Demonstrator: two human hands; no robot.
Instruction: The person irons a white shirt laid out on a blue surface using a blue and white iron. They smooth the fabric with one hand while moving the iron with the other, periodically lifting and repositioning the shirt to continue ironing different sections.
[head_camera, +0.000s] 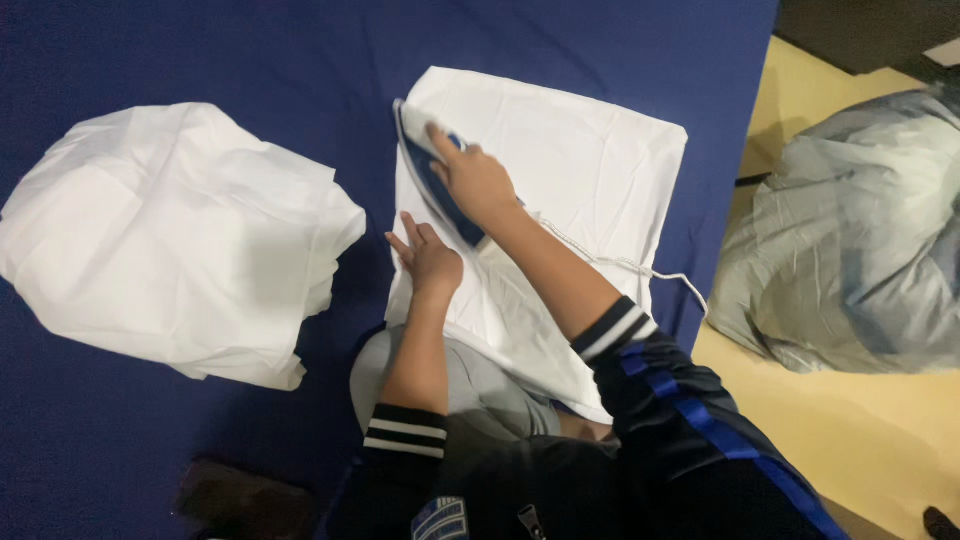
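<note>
Near the middle of the head view, the right hand is gripping a blue and white iron, its fingers curling closed over the handle. That iron is resting on the upper left part of a flat white cloth, which is lying spread on the dark blue tabletop and reaching from the upper centre of the frame down toward the person's lap. A thin white cord is trailing from the iron across the cloth toward the right edge of the blue surface.

Just below the iron, the left hand is lying open on the cloth's left edge, fingers spread flat and holding nothing, only pressing on the fabric.

At the left of the frame, a crumpled white sheet is lying heaped on the blue surface, well apart from the hands. At the right, a grey bundle of fabric is sitting on the pale yellow floor.
</note>
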